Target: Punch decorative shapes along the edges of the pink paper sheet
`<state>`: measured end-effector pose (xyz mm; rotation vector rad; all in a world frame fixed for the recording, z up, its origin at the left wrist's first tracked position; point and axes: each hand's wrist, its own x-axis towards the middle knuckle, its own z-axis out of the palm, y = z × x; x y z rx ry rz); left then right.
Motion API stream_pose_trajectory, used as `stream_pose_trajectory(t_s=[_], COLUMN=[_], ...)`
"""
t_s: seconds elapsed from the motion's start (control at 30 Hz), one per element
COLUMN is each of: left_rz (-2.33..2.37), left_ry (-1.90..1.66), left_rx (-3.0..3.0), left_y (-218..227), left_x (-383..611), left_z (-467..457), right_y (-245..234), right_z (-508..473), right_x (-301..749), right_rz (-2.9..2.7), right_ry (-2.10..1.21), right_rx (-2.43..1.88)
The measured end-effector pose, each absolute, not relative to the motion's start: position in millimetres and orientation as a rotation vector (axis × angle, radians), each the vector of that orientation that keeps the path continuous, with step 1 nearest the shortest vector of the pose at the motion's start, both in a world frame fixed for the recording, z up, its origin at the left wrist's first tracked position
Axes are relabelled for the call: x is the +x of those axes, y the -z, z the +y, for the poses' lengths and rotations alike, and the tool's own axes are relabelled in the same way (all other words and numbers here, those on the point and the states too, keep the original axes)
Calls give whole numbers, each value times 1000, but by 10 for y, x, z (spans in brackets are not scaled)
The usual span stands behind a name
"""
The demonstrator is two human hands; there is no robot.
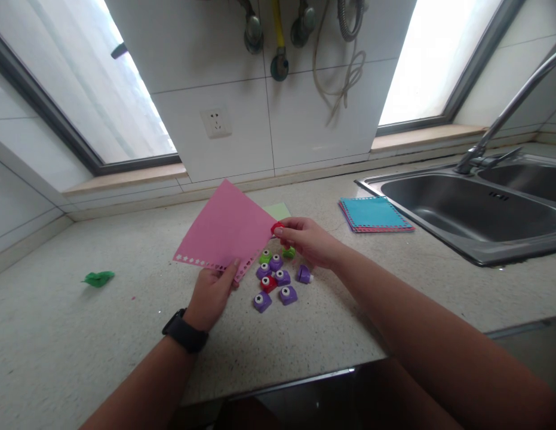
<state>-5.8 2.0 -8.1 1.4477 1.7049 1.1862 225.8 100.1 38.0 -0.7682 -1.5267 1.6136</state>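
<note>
On a pale speckled stone counter, the left hand, mostly closed, pinches a square pink paper sheet by its near corner, thumb above and fingers beneath; the sheet is held tilted over the counter's middle. At its right corner, the right hand has thumb and forefinger closed on a small red plastic craft punch; whether paper sits in its slot cannot be told. Good practice here would be to keep the edge taut and level, seat it squarely against the punch's stop, match the spacing of the holes, and press straight. Counts, left to right: one crumpled green scrap, towards the counter's left end; one pink sheet, perforated along two edges; nine further punches on the counter, namely six purple punches, one lying on its side, two lime-green punches and one red-bodied punch; one partly hidden pale-green sheet; one blue-topped paper stack, its sheets uncountable, beside one steel sink.
</note>
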Motion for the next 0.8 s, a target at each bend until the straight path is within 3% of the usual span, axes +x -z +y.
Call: stream_pose_trajectory(t_s=[0.8], left_rz=[1684], left_ry=[-1276], left_rx=[1402], left_y=[86], left_x=[-62], left_z=[51], right_y=[-333], right_z=[1033], right_x=[2309], right_rz=[-1514], right_ry=[-1723], right_rx=[-735])
